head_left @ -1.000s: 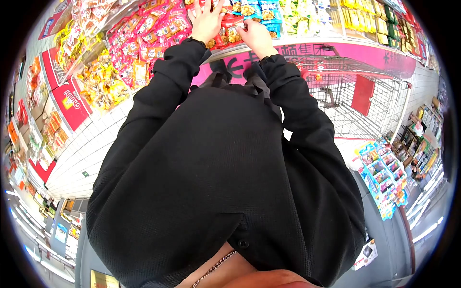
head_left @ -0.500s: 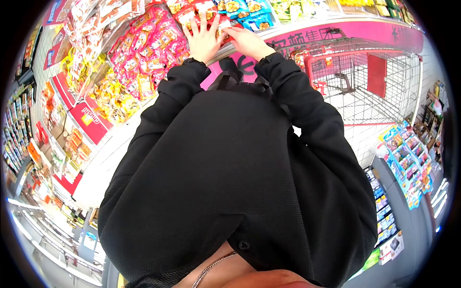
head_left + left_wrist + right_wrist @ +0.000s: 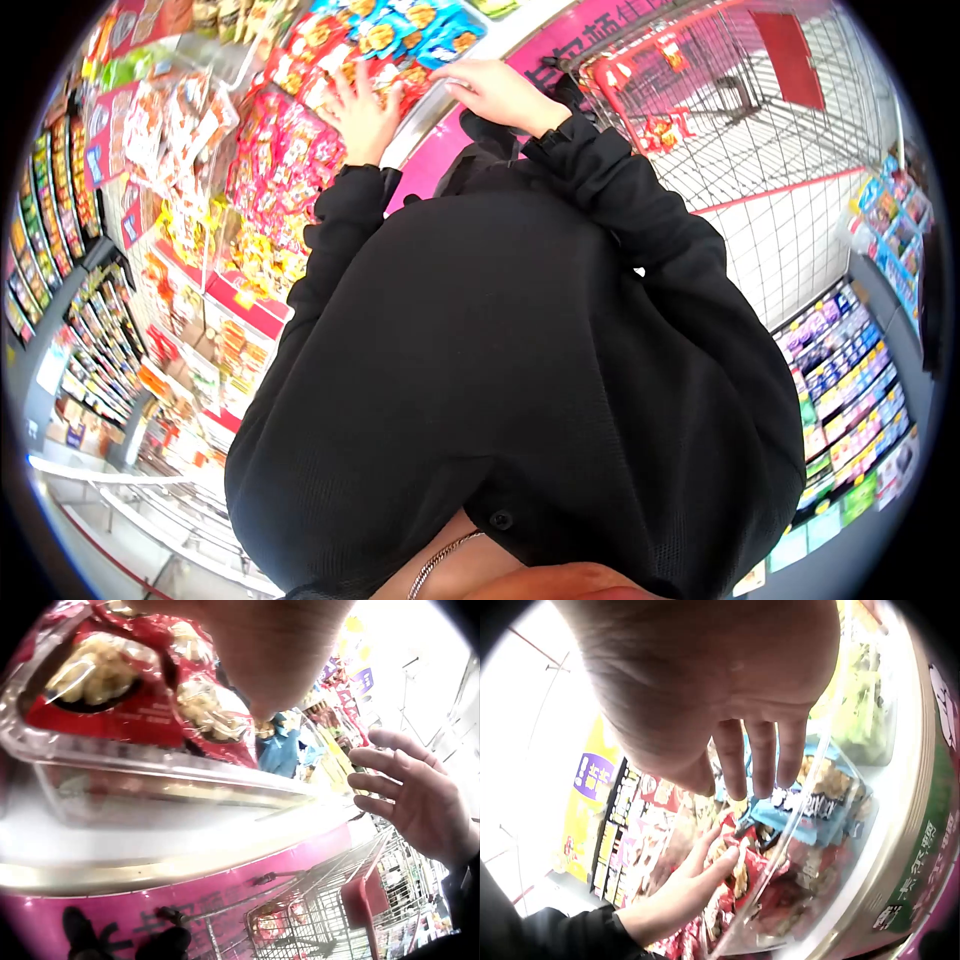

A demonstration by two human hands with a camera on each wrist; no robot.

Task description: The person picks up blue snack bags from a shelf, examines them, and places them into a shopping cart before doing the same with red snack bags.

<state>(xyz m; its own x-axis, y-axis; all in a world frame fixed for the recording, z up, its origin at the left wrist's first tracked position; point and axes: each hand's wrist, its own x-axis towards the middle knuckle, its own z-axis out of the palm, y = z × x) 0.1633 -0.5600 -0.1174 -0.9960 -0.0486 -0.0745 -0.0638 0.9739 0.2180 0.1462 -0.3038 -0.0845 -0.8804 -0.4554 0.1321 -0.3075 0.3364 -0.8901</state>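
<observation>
My left hand [image 3: 365, 118] hovers over the red snack packets [image 3: 310, 50], fingers spread and nothing in its grasp. In the left wrist view, red packets [image 3: 105, 682] with clear windows show pale nugget-like pieces and lie in a clear plastic bin [image 3: 150, 761]. The right hand [image 3: 505, 97] hangs near the bin's front edge, its fingers extended and loosely bent. It is bare of any item in the left wrist view, where its palm shows. Blue snack packets [image 3: 802, 802] lie beneath the right fingers in the right wrist view.
A wire shopping cart [image 3: 745, 110] stands at the right against the pink display front [image 3: 560, 45], with red packets [image 3: 660, 130] inside. Pink-wrapped sweets [image 3: 275, 150] fill the section left of the red packets. Shelves [image 3: 845, 370] of boxed goods stand behind on the right.
The head view has turned, so the display and cart sit at a steeper slant. Both hands have come apart, the left shifting leftward with fingers spread, the right drawing off the red packets.
</observation>
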